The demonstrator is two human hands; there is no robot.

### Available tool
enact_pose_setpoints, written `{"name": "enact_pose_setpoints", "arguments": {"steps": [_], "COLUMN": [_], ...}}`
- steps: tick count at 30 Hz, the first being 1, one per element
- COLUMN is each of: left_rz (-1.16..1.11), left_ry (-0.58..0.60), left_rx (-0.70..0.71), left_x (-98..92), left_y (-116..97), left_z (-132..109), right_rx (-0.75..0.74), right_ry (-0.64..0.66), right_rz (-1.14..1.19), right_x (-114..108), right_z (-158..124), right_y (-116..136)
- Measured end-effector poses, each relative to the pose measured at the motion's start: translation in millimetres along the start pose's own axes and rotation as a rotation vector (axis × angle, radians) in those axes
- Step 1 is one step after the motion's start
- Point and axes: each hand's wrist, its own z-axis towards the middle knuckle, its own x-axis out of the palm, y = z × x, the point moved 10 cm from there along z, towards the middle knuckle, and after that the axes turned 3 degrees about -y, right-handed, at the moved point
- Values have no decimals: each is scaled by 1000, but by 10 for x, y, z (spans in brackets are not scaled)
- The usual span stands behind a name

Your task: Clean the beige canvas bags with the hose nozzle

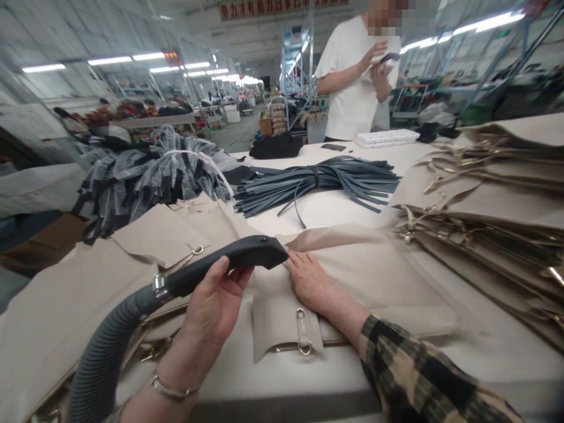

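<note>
My left hand [219, 302] is wrapped round a black hose nozzle [238, 252]. A grey corrugated hose [106, 346] joins it at a metal clamp and runs down to the lower left. The nozzle's tip points right, just beside my right fingertips. My right hand [311, 281] lies flat, palm down, on a beige bag [379, 276] on the table. Below that hand, a flap of the bag carries a gold-coloured buckle ring [304, 346] on a short strap. What lies under my right fingers is hidden.
Beige bag pieces [66, 299] lie on the left, and a high stack of beige bags [493, 205] rises on the right. Behind are a tied bundle of dark straps [317, 182] and plastic-wrapped items [158, 170]. A person [352, 76] in white stands across the table [330, 211].
</note>
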Motion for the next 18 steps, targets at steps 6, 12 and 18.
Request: {"name": "enact_pose_setpoints", "arguments": {"steps": [6,12,18], "left_rz": [59,157,159], "left_ry": [-33,-74,-97], "left_rx": [24,30,61], "left_x": [104,7,94], "left_y": [234,375,601], "left_z": [372,411,616], "right_rx": [-44,-60,-38], "right_ry": [38,50,44], "right_rz": [59,116,139], "right_x": [-33,-62,-54], "right_z": [22,34,34], "right_y": [-62,-128,-99]}}
